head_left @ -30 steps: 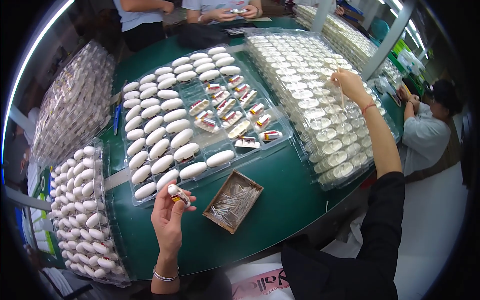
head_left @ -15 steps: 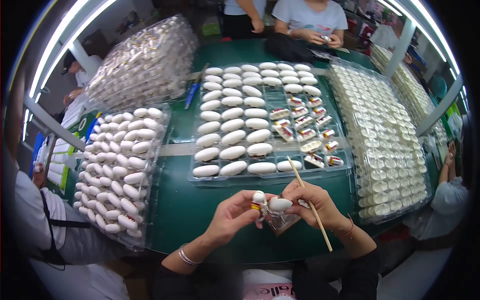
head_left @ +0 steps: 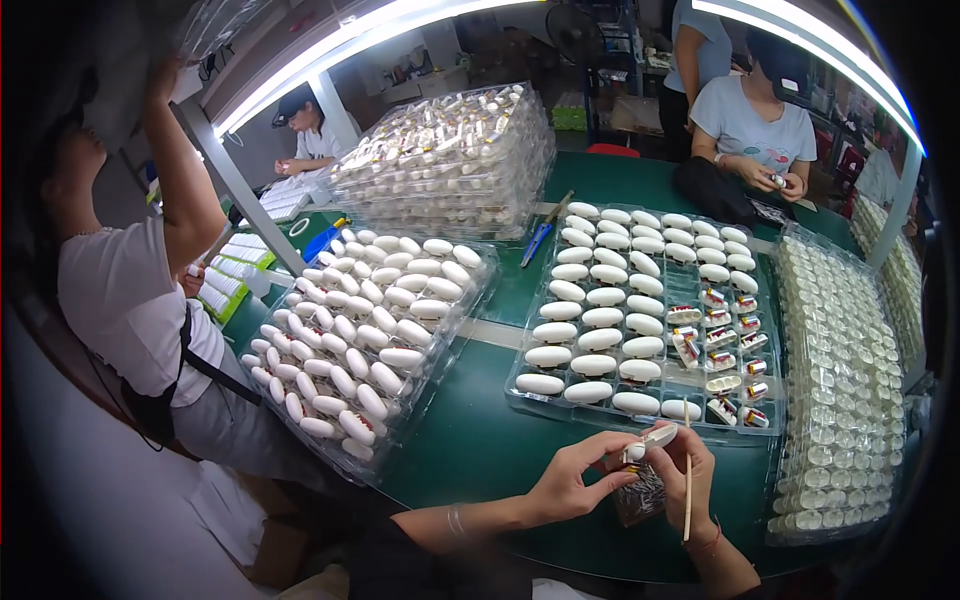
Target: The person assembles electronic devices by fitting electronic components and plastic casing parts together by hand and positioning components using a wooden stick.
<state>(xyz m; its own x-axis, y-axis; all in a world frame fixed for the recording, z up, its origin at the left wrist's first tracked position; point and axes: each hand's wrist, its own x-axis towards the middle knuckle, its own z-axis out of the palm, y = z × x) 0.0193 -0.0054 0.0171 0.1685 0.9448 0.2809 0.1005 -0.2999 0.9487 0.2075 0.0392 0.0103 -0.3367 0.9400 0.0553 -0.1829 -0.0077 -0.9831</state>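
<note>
Six o'clock of clear tray (head_left: 562,406) | left hand (head_left: 580,475) pinched white-ended part (head_left: 634,453); right hand (head_left: 704,476) pinched white shell (head_left: 661,436), wooden stick (head_left: 687,492) | seemingly mid-fitting; next move, I judged, wanted careful alignment

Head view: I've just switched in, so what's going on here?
The person's left hand and right hand hold small white parts close together above a box of thin silvery pieces. The right hand also holds a wooden stick. Beyond, a clear tray carries white ovals and, toward its right, some smaller pieces with red-and-yellow parts. Across the table, a co-worker handles a small item.
</note>
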